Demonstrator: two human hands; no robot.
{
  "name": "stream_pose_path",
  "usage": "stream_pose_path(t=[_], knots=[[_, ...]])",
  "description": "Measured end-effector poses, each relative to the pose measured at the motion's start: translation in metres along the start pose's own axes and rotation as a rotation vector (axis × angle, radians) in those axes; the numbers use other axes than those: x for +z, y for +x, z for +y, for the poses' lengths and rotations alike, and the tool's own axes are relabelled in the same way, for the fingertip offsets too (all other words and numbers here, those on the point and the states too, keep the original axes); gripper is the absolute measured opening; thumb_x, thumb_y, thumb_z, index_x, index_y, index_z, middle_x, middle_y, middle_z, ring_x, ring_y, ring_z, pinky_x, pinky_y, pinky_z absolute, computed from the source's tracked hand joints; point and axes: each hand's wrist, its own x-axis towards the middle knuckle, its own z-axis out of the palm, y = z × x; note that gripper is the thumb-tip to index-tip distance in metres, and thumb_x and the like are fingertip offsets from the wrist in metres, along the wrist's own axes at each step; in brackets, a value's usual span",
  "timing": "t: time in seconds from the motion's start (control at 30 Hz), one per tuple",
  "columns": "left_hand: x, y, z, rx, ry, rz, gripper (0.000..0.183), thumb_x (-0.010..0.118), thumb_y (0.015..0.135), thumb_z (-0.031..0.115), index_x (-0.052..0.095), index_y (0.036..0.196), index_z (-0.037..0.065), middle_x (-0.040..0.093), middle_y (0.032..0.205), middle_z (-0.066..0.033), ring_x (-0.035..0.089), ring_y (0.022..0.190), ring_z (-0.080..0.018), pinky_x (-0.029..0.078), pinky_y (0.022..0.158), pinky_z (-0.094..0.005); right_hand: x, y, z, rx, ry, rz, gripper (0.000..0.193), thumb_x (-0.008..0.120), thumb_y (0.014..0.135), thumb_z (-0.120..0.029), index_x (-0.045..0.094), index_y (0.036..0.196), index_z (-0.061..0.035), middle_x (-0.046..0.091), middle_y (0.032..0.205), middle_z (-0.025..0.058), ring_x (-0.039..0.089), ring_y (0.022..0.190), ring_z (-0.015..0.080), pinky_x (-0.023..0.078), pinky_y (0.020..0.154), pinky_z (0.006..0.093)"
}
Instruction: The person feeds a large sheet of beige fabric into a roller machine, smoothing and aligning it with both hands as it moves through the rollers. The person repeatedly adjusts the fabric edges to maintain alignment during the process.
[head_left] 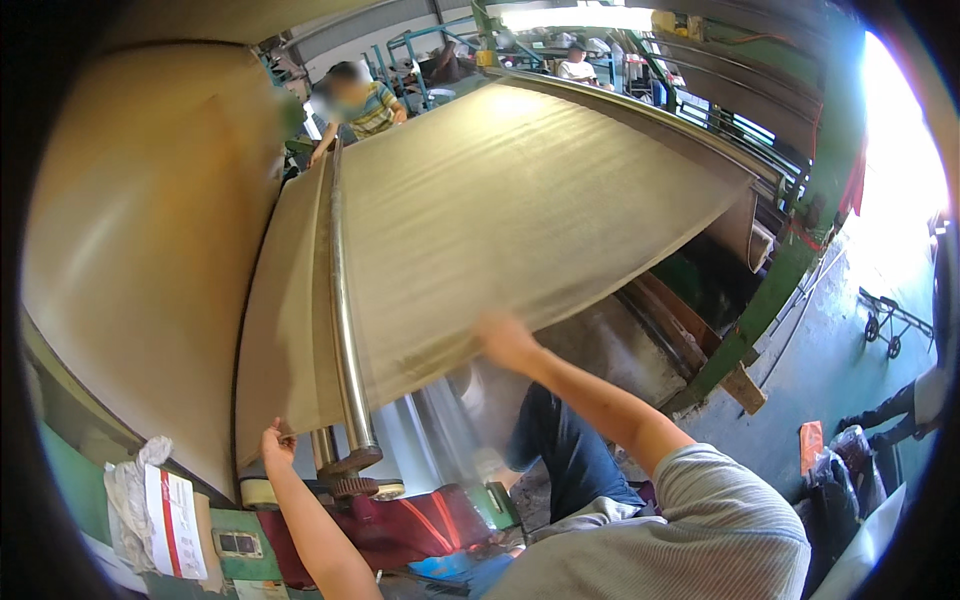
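Note:
A wide tan sheet of material [520, 200] stretches across the machine from the far right toward a large roll [140, 210] of similar tan material on the left. A shiny metal bar [345, 300] lies across the sheet near its left end. My left hand [277, 445] pinches the sheet's near edge, left of the bar's gear end. My right hand [505, 340], blurred by motion, is at the near edge further right. Its fingers are too smeared to show whether they grip the sheet.
A toothed gear [355, 485] sits below the bar, beside dark red cloth [400, 525]. A green post [800, 260] stands at right. Someone in a striped shirt [375, 110] is at the sheet's far side; another person [577, 68] is further back. A wheeled cart [893, 325] stands on the floor.

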Motion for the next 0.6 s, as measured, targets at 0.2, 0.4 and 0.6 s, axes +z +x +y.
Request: stream_pose_path(t=[0.2,0.4,0.6], knots=[[0.004,-0.011,0.004,0.034,0.014,0.103,0.027,0.043,0.082,0.014,0.061,0.102,0.015,0.056,0.076,-0.0037,0.051,0.06,-0.0154,0.043,0.049,-0.0294,-0.021,-0.009,0.068,0.111,-0.042,0.004,0.012,0.052,0.066,-0.003,0.058,0.076,-0.0054,0.059,0.084,0.0145,0.054,0.084,0.0337,0.042,0.073,0.0411],[-0.004,-0.022,0.004,0.062,0.041,0.07,0.03,0.042,0.082,0.012,0.062,0.105,0.013,0.057,0.077,-0.0074,0.049,0.052,-0.0165,0.042,0.042,-0.0294,0.015,-0.029,0.025,0.02,0.068,-0.016,0.015,0.05,0.064,-0.001,0.059,0.075,-0.0044,0.059,0.079,0.0136,0.054,0.084,0.0323,0.042,0.075,0.0409],[-0.003,-0.016,0.003,0.103,-0.085,0.433,0.025,0.045,0.083,0.014,0.063,0.102,0.013,0.06,0.09,-0.0086,0.052,0.062,-0.022,0.038,0.044,-0.0317,0.028,-0.031,-0.01,0.009,0.124,-0.054,0.018,0.05,0.065,0.0,0.06,0.079,-0.0046,0.059,0.083,0.0148,0.055,0.085,0.0333,0.043,0.076,0.0417]])
